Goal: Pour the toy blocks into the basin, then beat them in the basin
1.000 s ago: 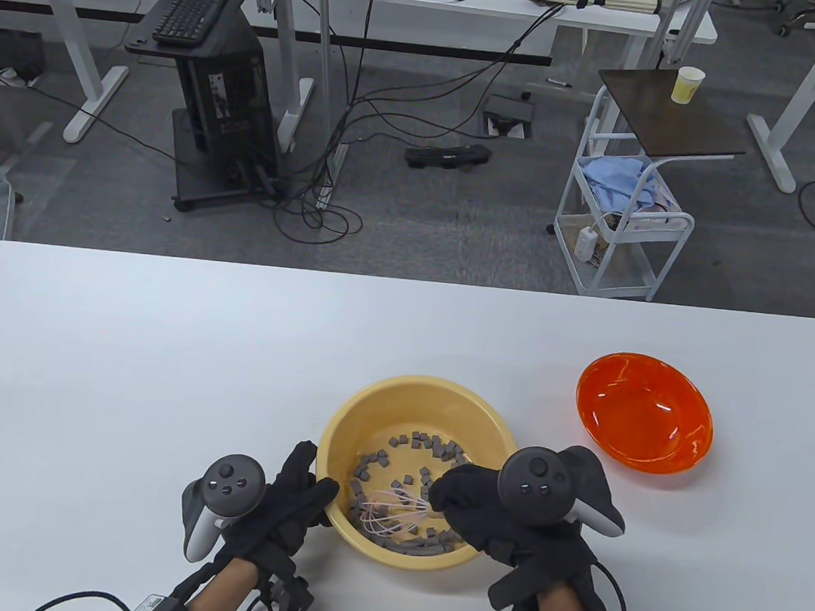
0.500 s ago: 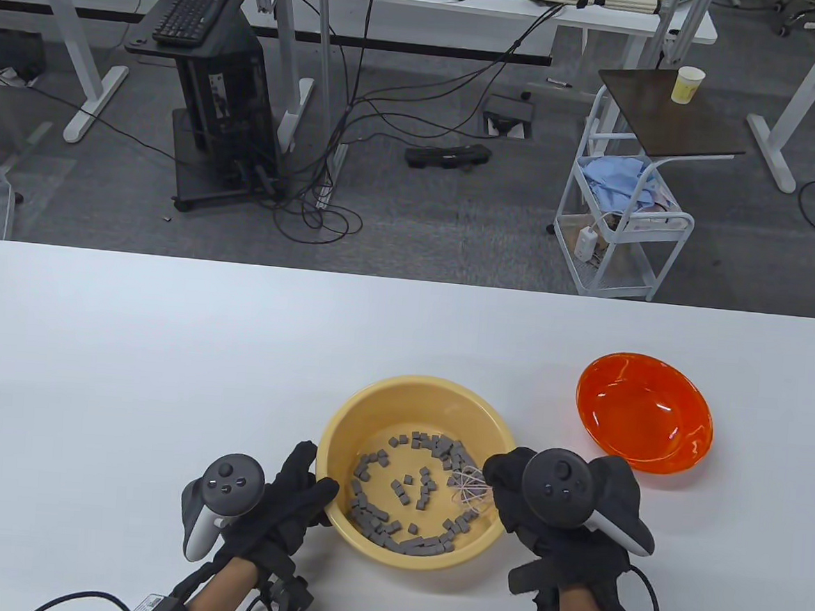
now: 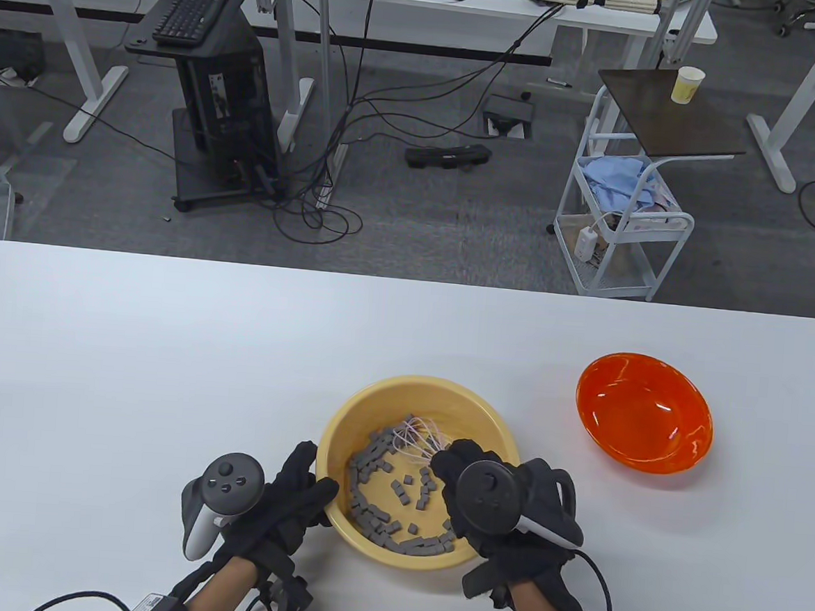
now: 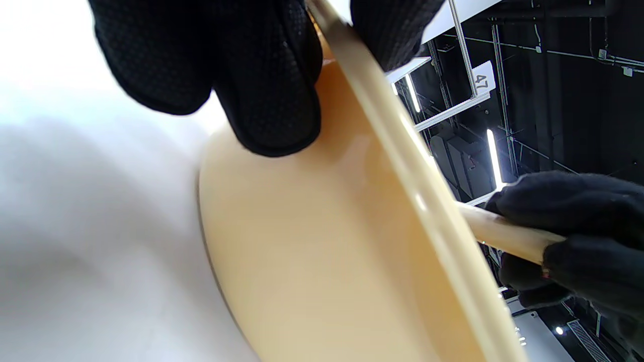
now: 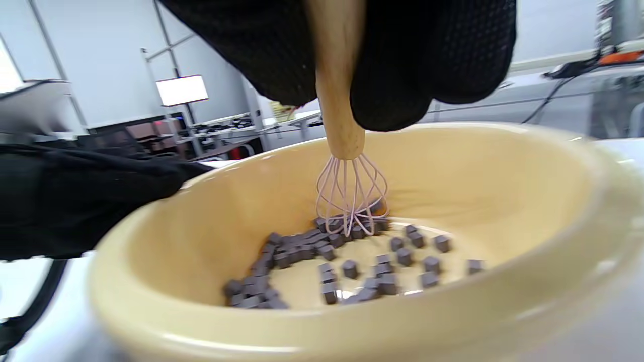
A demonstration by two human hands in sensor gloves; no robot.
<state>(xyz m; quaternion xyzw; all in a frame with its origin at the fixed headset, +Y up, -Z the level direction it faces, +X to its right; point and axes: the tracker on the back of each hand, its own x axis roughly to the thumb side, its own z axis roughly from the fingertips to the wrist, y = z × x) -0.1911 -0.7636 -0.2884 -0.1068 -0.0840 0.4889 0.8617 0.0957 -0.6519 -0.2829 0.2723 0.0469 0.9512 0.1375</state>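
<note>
— Where are the hands?
— The left hand [image 3: 282,499] pinches the basin [image 3: 342,440] rim near the counter's front edge. The right hand [image 3: 498,507] is over the basin, fingers [image 5: 402,75] clenched round a whisk [image 5: 349,196].
— And the whisk?
— Nearly upright, wires down among the blocks [image 3: 394,493] at the basin's far side.

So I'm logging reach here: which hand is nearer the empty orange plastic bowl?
Right. The right hand whisks over the yellow basin, the orange bowl beyond on its right; the left hand grips the basin's opposite rim.
</note>
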